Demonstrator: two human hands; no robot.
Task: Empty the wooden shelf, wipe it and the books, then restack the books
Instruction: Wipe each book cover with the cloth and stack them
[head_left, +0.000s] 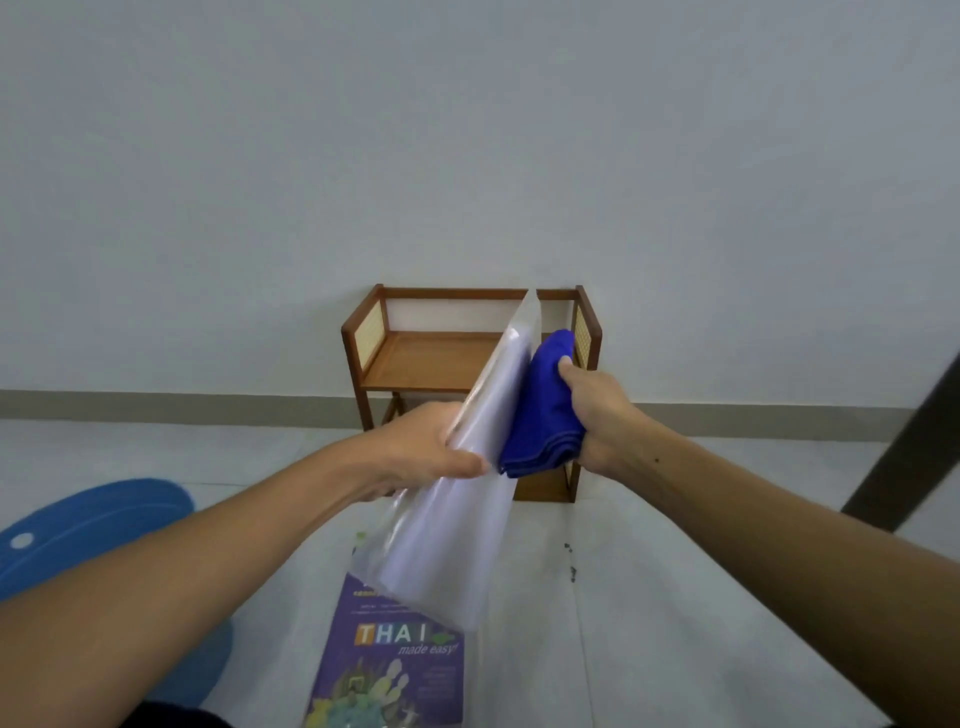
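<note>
While the left hand (426, 452) grips the thin, plastic-covered book (457, 519) mid-edge, tilted in front of the wooden shelf (431, 358), the right hand (600, 415) clutches a blue cloth (545, 410) against its cover, which looks light, floppy and slippery.

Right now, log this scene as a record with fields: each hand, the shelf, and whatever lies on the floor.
left hand: grips the plastic-covered book, tilted upward
right hand: grips the folded blue cloth, held against the book's face
wooden shelf: against the wall; top tier bare, lower part mostly hidden
THAI made easy book: flat on the floor, cover up
blue mat: on the floor, far left
</note>
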